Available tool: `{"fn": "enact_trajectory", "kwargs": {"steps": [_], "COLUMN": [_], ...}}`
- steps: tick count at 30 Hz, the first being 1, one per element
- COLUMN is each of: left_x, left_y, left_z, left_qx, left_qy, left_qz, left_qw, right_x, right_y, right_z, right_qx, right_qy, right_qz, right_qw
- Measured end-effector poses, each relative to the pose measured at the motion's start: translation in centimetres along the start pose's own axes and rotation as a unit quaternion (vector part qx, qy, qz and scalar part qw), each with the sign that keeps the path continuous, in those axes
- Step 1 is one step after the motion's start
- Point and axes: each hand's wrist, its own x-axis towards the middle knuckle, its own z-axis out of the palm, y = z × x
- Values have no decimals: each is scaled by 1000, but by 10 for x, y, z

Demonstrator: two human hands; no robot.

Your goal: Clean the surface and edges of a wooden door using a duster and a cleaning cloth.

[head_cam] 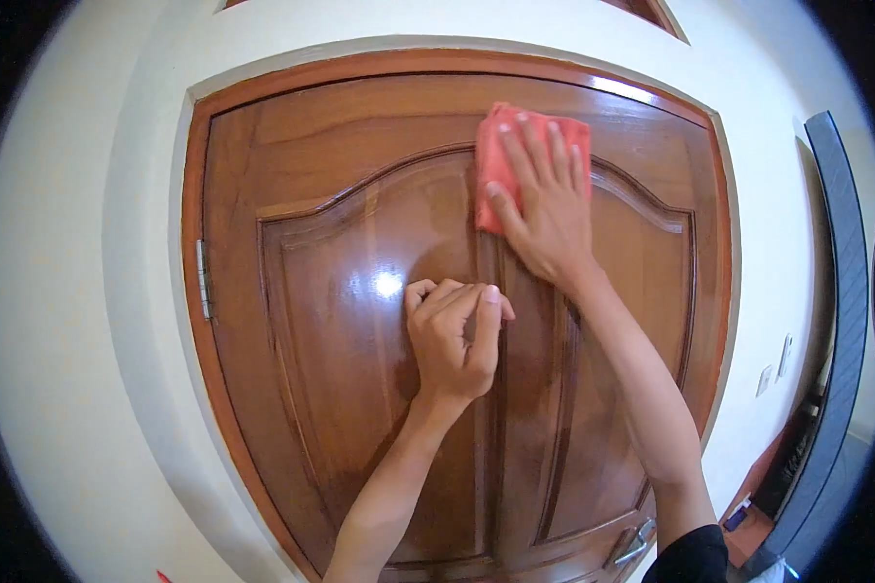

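A folded red cloth (492, 157) lies flat against the upper middle of a varnished wooden panel door (321, 175). My right hand (550, 208) presses it there, fingers spread over its face and thumb near its lower left part. Lower and to the left, my left hand (452, 331) is loosely curled in front of the door's left panel, with no object visible in it. Whether its knuckles touch the wood, I cannot tell. The cloth covers the top of the moulding between the two arched panels.
An orange-brown wooden frame (196, 189) surrounds the door, with a metal hinge (203, 279) at left and a lever handle (634, 543) at lower right. White wall (58, 291) borders it. To the right are wall switches (764, 380) and a tall dark-grey padded panel (842, 291).
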Motion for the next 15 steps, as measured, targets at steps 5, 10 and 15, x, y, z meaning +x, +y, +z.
{"fn": "enact_trajectory", "kwargs": {"steps": [5, 10, 15], "left_x": [1, 0, -5], "left_y": [14, 26, 34], "left_z": [38, 72, 95], "left_qx": [-12, 20, 96], "left_qy": [-15, -20, 1], "left_qz": [17, 20, -1], "left_qw": [1000, 999, 995], "right_x": [0, -14, -10], "right_y": [32, 45, 88], "right_z": [-5, -3, -10], "right_qx": [73, 42, 13], "right_qy": [-64, -7, 5], "right_qz": [-114, -89, -61], "right_qw": [989, 995, 998]}}
